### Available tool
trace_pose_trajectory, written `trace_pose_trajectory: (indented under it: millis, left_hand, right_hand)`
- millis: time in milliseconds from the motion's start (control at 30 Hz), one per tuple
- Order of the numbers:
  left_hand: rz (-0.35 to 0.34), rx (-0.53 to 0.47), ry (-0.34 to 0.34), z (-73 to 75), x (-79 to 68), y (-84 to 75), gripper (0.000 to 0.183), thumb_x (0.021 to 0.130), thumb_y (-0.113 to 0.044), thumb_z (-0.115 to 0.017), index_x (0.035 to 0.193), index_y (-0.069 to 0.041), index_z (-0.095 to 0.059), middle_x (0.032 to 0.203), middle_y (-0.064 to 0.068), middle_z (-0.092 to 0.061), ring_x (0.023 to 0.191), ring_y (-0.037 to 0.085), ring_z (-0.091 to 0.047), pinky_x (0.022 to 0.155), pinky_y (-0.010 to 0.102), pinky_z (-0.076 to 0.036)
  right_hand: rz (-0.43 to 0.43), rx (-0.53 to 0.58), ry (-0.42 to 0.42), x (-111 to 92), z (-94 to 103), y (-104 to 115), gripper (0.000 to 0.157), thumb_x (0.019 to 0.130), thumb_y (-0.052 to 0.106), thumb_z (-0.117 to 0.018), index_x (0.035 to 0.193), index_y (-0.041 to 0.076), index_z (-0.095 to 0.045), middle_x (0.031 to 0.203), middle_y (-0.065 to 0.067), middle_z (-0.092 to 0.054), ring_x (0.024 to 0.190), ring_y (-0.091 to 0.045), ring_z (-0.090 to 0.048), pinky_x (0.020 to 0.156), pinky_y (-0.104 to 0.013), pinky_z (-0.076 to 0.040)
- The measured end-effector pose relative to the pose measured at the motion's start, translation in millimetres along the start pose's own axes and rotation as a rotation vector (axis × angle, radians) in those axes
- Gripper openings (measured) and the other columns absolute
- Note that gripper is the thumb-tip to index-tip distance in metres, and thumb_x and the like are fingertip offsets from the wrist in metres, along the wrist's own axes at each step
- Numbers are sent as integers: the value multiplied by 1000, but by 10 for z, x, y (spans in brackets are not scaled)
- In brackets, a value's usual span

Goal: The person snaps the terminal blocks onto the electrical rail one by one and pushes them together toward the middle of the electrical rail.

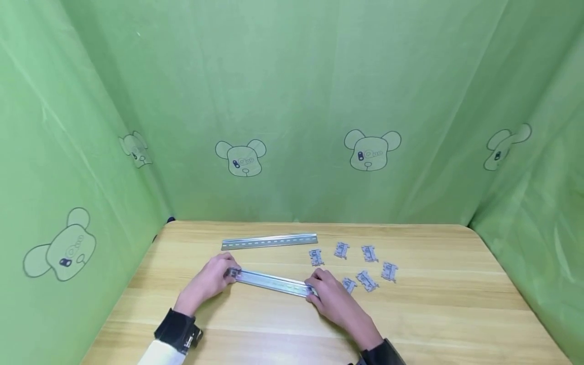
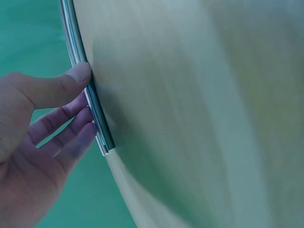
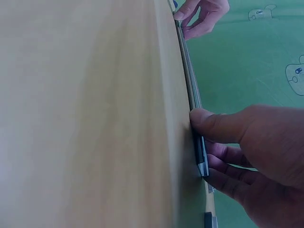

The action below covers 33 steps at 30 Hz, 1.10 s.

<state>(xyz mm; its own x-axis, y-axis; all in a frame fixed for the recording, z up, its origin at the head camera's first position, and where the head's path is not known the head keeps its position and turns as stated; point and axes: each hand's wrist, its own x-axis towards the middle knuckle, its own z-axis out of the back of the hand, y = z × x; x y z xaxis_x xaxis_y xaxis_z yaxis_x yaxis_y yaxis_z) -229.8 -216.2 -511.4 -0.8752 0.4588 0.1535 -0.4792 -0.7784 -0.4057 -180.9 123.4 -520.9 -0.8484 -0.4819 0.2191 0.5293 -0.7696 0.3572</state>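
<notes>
A metal DIN rail (image 1: 274,282) lies slantwise on the table, its right end nearer the person. The left hand (image 1: 216,276) pinches its left end; in the left wrist view the thumb presses one edge and the fingers (image 2: 78,137) bear on the opposite edge. At the right end the right hand (image 1: 333,299) pinches the rail the same way, thumb on the near edge, as the right wrist view also shows. The rail's end (image 3: 203,168) sticks out a little past that thumb. In the head view both ends are partly hidden by fingers.
Behind the held rail lies a second slotted DIN rail (image 1: 269,242). Several small grey plastic pieces, like rail terminal blocks (image 1: 389,271), are scattered to the right, some close beside the right hand. Green curtains (image 1: 292,101) enclose the wooden table (image 1: 456,304) at the back and sides.
</notes>
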Motion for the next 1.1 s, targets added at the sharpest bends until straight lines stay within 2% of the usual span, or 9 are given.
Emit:
trace_pose_trajectory:
  millis: [233,433,733,1000,1100]
  left_hand:
    - [-6,-6,33,-13,-127,-122,28,73,-6,-80,100,-8,-74,97,3,-66,90,22,-63,85,40,-57]
    - [1,-31,57,-1,-145,-269,27,71,-10,-82,97,-8,-74,92,1,-65,87,20,-62,84,41,-56]
    - [2,-62,86,-77,-149,-417,31,73,-16,-83,100,-7,-74,97,3,-68,89,21,-63,85,41,-57]
    - [-43,-56,102,-96,-133,-668,27,71,-15,-84,95,-7,-74,92,1,-67,84,19,-64,81,39,-58]
    - [-37,-54,106,-129,-106,-726,28,71,-17,-84,96,-8,-74,92,1,-67,84,19,-63,81,37,-57]
  right_hand:
    - [63,-60,10,-160,41,18,32,87,22,-73,113,3,-71,102,-4,-59,92,-18,-56,78,-36,-57]
    - [95,-71,9,-282,120,-11,32,86,22,-73,112,3,-71,102,-3,-59,91,-17,-56,77,-35,-58]
    - [70,-57,64,-479,262,-152,31,85,22,-74,111,5,-72,103,0,-58,90,-13,-55,78,-33,-58]
    - [0,22,118,-597,466,-246,29,78,16,-79,106,7,-74,112,-11,-64,100,-25,-62,85,-41,-58]
    - [-20,59,123,-620,507,-323,28,78,15,-79,105,8,-74,111,-10,-65,99,-25,-63,84,-40,-58]
